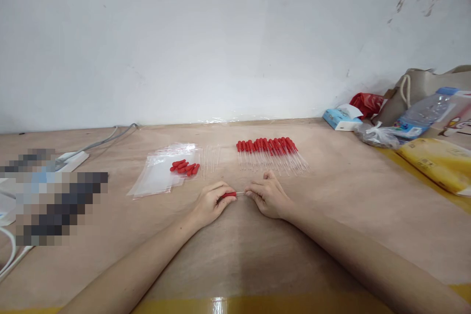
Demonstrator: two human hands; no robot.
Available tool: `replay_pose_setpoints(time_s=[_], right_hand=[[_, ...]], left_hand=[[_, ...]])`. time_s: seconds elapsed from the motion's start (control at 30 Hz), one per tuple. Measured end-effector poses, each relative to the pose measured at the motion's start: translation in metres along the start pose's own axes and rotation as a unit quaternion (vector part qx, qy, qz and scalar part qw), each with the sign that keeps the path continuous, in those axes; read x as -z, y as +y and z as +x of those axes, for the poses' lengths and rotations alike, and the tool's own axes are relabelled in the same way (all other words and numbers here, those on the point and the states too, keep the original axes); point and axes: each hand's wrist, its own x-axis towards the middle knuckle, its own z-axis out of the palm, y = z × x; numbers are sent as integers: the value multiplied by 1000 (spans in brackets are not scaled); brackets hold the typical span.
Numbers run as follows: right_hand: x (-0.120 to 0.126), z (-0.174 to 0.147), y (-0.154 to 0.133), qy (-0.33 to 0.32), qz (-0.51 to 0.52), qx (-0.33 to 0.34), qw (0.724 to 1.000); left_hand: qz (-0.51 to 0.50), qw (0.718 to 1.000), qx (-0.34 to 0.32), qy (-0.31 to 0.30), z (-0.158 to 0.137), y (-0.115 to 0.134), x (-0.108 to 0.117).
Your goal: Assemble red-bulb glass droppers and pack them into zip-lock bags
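Observation:
My left hand (214, 202) is closed round a red rubber dropper bulb (228, 195). A thin clear dropper tube (240, 193) runs from the bulb's open end to my right hand (268, 195), whose fingers pinch it. How deep the tube sits in the bulb I cannot tell. Beyond my left hand, several loose red bulbs (184, 167) lie on a stack of clear plastic bags (152, 174). Beside them are several bare clear tubes (211, 161). Farther right, a row of droppers with red bulbs fitted (268, 146) lies with tubes pointing towards me.
Brown covering lies over the table (338, 196). Cables (99, 143) and a blurred-out patch (62, 206) are at left. Along the right stand a blue tissue pack (340, 120), a knotted plastic bag (377, 136), a plastic bottle (423, 113) and a yellow packet (436, 164). A white wall (206, 44) rises behind.

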Motion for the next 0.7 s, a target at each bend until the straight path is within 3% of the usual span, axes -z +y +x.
replay_pose_setpoints(time_s=[0.17,0.3,0.4,0.53,0.7], right_hand=[[5,4,-5,-38,-3,-28,999],[17,11,-9,-70,-15,-57,996],[22,23,-4,-79,22,-162,983],[14,53,10,-60,111,-308,943],[-11,96,16,-10,14,-393,919]], left_hand=[[17,1000,-20,1,2,-6,1],[56,997,11,55,2,-10,5],[74,992,77,69,-1,-16,8],[54,993,105,22,-3,-23,8],[39,997,74,0,-2,-19,10]])
